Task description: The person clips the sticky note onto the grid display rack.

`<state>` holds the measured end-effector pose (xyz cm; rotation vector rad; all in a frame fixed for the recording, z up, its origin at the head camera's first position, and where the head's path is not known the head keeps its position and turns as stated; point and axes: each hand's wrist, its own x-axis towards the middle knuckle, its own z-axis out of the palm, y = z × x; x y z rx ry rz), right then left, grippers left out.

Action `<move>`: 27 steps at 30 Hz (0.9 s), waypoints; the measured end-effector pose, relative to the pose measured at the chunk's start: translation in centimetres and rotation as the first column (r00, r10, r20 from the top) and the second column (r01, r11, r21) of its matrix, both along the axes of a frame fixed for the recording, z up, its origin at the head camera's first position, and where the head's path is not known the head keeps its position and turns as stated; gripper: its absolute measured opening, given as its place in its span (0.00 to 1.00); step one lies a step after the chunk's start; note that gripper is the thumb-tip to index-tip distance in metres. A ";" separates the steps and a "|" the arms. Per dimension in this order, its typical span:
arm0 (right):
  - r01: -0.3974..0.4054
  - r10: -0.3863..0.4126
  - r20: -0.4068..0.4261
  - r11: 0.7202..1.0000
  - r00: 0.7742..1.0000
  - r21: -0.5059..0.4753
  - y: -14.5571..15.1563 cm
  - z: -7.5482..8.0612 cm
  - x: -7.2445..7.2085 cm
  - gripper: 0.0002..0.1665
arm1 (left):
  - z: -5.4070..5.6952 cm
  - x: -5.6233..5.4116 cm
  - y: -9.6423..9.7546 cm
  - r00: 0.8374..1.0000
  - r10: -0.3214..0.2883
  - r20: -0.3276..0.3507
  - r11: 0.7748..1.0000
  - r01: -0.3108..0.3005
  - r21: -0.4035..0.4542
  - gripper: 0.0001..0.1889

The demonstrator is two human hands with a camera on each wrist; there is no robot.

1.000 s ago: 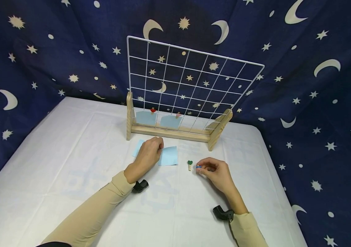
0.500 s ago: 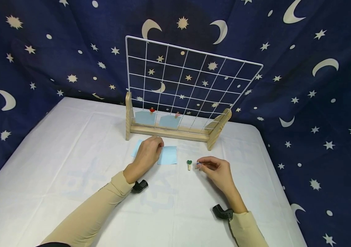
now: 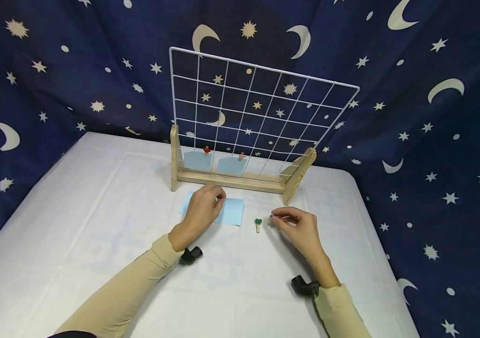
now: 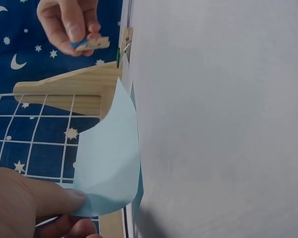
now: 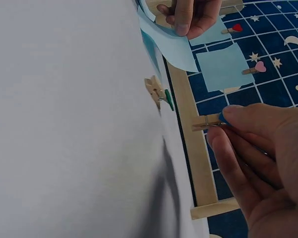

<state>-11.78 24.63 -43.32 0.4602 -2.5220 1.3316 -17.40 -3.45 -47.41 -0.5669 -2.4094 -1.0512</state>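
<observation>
My left hand (image 3: 199, 206) pinches a light blue sheet of paper (image 4: 109, 158) between thumb and fingers. The sheet curves up from the table, and more blue paper lies underneath. To the right, my right hand (image 3: 300, 232) pinches a small wooden clothespin (image 5: 208, 121) with a blue decoration mostly covered by the fingertips. Its tip points toward the paper, still apart from it. Between the hands, a clothespin with a green heart (image 3: 258, 224) lies on the white cloth.
Behind the hands stands a white wire grid (image 3: 256, 66) on a wooden base (image 3: 231, 180). Two blue sheets hang on it, one by a red-heart clothespin (image 5: 233, 29), the other by a pink-heart clothespin (image 5: 258, 67). A starry curtain (image 3: 413, 141) surrounds the white-covered table (image 3: 206, 300).
My right hand has lifted slightly and moved forward with the clothespin, turning it. The sheet in my left hand has risen and tilted a little; that hand has barely moved.
</observation>
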 end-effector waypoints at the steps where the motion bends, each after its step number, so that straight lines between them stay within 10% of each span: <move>1: 0.005 -0.005 -0.013 1.000 1.000 0.004 0.0 0.0 -0.2 0.10 | 0.0 0.0 0.1 1.000 0.002 -0.003 1.000 -0.002 0.000 0.06; 11: 0.078 -0.072 -0.126 0.996 0.989 0.043 1.2 -0.9 -2.3 0.11 | 0.3 0.0 0.8 0.999 0.015 -0.052 1.000 -0.014 0.016 0.06; 27: 0.128 -0.104 -0.282 0.990 0.954 0.067 1.0 2.0 -4.6 0.08 | 1.4 -0.5 2.4 0.994 -0.007 -0.105 1.000 0.008 0.003 0.06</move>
